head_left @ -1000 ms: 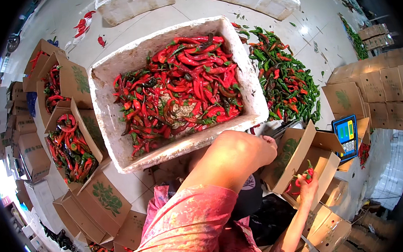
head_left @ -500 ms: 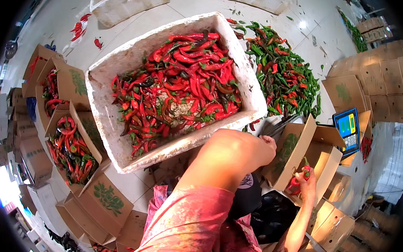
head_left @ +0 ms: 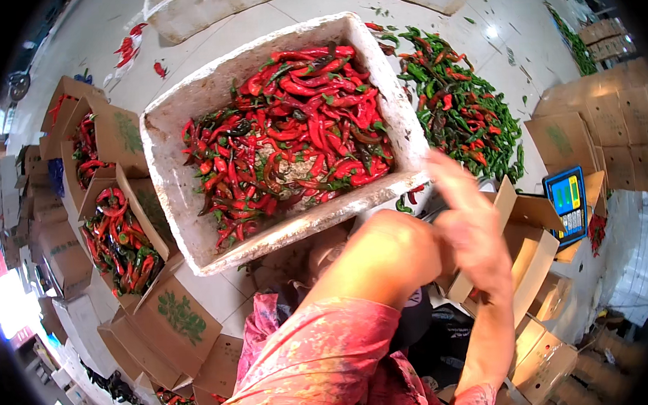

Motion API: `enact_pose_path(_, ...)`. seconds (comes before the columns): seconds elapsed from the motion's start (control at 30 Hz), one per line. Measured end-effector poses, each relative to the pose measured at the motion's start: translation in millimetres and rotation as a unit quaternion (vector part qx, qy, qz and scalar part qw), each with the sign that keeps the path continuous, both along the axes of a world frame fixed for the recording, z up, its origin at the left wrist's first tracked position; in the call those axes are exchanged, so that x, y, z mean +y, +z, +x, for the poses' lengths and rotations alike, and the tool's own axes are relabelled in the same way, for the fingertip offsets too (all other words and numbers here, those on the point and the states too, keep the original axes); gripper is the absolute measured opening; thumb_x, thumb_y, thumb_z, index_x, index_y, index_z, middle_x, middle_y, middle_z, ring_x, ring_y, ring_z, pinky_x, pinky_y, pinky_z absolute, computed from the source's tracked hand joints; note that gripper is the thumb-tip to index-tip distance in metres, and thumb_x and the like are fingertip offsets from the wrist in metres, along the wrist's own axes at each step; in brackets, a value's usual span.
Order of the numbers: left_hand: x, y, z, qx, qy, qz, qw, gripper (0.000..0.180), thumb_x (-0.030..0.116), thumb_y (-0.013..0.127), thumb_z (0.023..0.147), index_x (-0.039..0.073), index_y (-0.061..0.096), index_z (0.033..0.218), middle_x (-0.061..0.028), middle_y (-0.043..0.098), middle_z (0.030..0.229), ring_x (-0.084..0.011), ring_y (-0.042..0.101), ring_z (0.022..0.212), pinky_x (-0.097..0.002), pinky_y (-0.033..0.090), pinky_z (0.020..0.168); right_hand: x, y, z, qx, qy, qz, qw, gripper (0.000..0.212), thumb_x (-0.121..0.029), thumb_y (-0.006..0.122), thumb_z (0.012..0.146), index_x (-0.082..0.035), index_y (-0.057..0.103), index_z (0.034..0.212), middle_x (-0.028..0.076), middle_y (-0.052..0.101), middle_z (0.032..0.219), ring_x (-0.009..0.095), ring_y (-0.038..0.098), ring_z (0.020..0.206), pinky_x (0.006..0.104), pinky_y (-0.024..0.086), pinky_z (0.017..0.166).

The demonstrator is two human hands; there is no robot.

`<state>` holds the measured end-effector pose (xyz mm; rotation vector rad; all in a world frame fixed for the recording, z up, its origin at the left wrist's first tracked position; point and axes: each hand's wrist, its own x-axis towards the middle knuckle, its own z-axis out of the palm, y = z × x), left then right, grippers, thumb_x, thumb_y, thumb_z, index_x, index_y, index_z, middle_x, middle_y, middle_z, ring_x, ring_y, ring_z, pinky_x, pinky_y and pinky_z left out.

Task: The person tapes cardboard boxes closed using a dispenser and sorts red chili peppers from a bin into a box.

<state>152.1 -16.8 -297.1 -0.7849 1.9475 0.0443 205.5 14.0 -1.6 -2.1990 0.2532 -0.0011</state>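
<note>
A white foam box [head_left: 159,149] full of red chili peppers [head_left: 319,121] stands in front of me, some peppers dark or green-stemmed. My right hand [head_left: 474,230] is raised beside the box's near right corner. Its fingers stretch toward the rim, smeared by motion, and no pepper shows in them. My left arm [head_left: 393,246], in a pink sleeve, reaches across to the right below the box. The left hand is hidden behind the right one. An open cardboard box [head_left: 532,264] sits to the right, partly covered by my right hand and wrist.
Green and red peppers [head_left: 467,112] lie heaped on the floor, right of the foam box. A scale display [head_left: 566,206] stands beyond the cardboard box. At left are cardboard boxes of peppers [head_left: 123,248]. Stacked cartons [head_left: 609,126] stand far right, more foam boxes [head_left: 208,9] at the back.
My right hand has moved up and left, from the open cardboard box to near the foam box's corner. The red pepper it held is no longer visible in it. My left hand has become hidden.
</note>
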Motion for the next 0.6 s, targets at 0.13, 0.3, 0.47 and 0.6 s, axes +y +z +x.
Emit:
enact_pose_path(0.13, 11.7, 6.5, 12.9, 0.055, 0.050, -0.007, 0.997, 0.039, 0.038, 0.061, 0.084, 0.004, 0.070, 0.100, -0.0160, 0.073, 0.095, -0.0314, 0.070, 0.081, -0.0425, 0.055, 0.065, 37.2, -15.1, 37.6, 0.002, 0.121, 0.101, 0.987, 0.059, -0.048, 0.046, 0.103, 0.002, 0.061, 0.131, 0.024, 0.062, 0.134, 0.042, 0.057, 0.128, 0.0452, 0.044, 0.107)
enact_pose_path(0.3, 23.0, 18.5, 23.3, 0.167, 0.116, 0.000, 0.979, 0.037, 0.035, 0.061, 0.083, 0.003, 0.070, 0.099, -0.0166, 0.073, 0.095, -0.0316, 0.070, 0.080, -0.0423, 0.055, 0.064, 51.2, -37.6, 28.5, -0.083, 0.098, 0.051, 0.991, 0.056, -0.046, 0.051, 0.102, 0.002, 0.066, 0.125, 0.022, 0.069, 0.123, 0.041, 0.062, 0.123, 0.0451, 0.047, 0.103)
enact_pose_path(0.47, 23.1, 85.7, 46.8, 0.360, 0.159, 0.021, 0.919, 0.036, 0.033, 0.062, 0.083, 0.002, 0.070, 0.099, -0.0171, 0.073, 0.095, -0.0318, 0.070, 0.079, -0.0422, 0.055, 0.063, 30.0, -47.8, 4.5, -0.077, 0.122, 0.110, 0.983, 0.035, -0.023, 0.067, 0.091, 0.003, 0.072, 0.114, 0.019, 0.072, 0.117, 0.039, 0.065, 0.119, 0.0468, 0.049, 0.100)
enact_pose_path(0.6, 82.4, 80.2, 155.6, 0.667, 0.296, -0.090, 0.678, 0.029, 0.019, 0.062, 0.078, 0.000, 0.070, 0.099, -0.0183, 0.073, 0.095, -0.0321, 0.071, 0.077, -0.0427, 0.055, 0.061, 22.4, -77.3, -39.7, 0.038, -0.128, 0.213, 0.968, 0.026, -0.016, 0.063, 0.096, 0.003, 0.072, 0.113, 0.015, 0.074, 0.112, 0.028, 0.070, 0.106, 0.0375, 0.052, 0.093)
